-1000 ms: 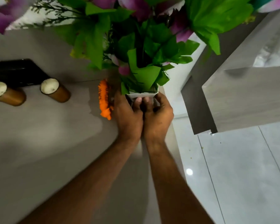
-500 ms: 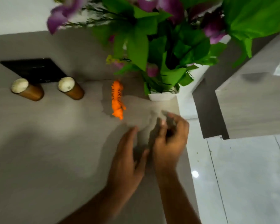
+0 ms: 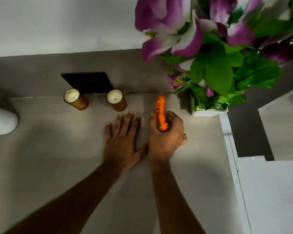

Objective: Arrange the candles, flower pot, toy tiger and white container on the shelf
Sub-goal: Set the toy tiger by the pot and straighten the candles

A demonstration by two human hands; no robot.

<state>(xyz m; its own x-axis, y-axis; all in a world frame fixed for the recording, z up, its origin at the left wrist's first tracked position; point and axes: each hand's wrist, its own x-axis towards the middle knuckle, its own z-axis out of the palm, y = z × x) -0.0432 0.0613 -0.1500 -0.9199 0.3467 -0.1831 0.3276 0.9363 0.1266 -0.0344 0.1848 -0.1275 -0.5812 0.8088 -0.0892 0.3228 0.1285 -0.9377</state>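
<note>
— Grey shelf (image 3: 57, 166) under us, pale wall behind. What do we hold?

— Our right hand (image 3: 166, 135) is curled tight around the toy tiger (image 3: 161, 112), gripping its near end; the striped body points away toward the wall. Our left hand (image 3: 123, 139) lies flat on the shelf beside it, fingers spread, holding nothing, thumb touching the right wrist.

— And around us?

— Just right of the tiger stands the white flower pot (image 3: 208, 113), at the shelf's corner, its purple blooms and leaves hanging over. To the left, two candles (image 3: 116, 100) stand apart before a black panel (image 3: 87, 82). At the far left edge sits the white container (image 3: 2, 122), partly out of view.
</note>
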